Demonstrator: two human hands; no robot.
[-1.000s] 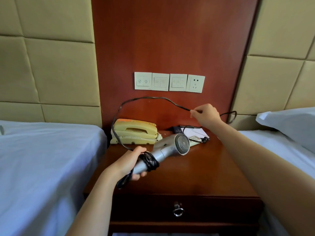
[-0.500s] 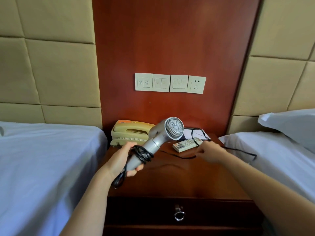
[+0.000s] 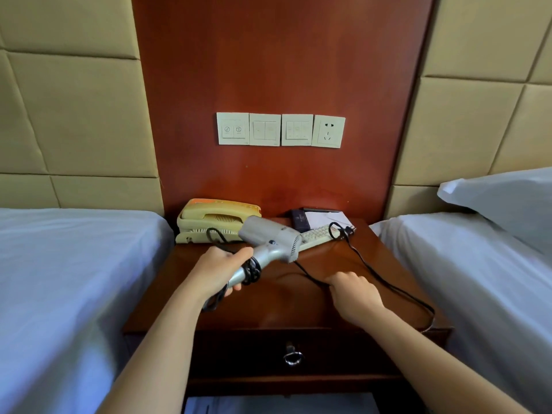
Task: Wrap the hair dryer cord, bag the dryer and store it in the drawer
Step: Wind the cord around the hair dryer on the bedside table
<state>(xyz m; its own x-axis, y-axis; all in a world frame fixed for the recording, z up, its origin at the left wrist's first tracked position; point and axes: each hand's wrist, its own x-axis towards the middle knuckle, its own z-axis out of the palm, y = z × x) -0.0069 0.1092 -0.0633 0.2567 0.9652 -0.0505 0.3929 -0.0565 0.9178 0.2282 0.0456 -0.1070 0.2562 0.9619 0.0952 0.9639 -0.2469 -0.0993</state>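
My left hand (image 3: 216,270) grips the handle of a silver hair dryer (image 3: 273,242) above the nightstand, its barrel pointing up and left. Several turns of black cord (image 3: 252,270) are wound around the handle. My right hand (image 3: 354,294) pinches the loose cord low over the nightstand top. From there the cord (image 3: 388,286) loops to the nightstand's right front corner and back to its plug (image 3: 348,230) near the back. The drawer (image 3: 291,352) below is closed, with a metal ring pull. No bag is in view.
A yellow telephone (image 3: 215,219), a white remote (image 3: 318,234), a dark box (image 3: 300,219) and papers (image 3: 327,218) lie at the back of the wooden nightstand (image 3: 298,309). White beds flank it left (image 3: 74,279) and right (image 3: 478,264). Wall switches and a socket (image 3: 280,130) sit above.
My right hand swung the cord down from high near the wall to low over the nightstand front. The dryer turned in my left hand, its barrel now pointing up and left.
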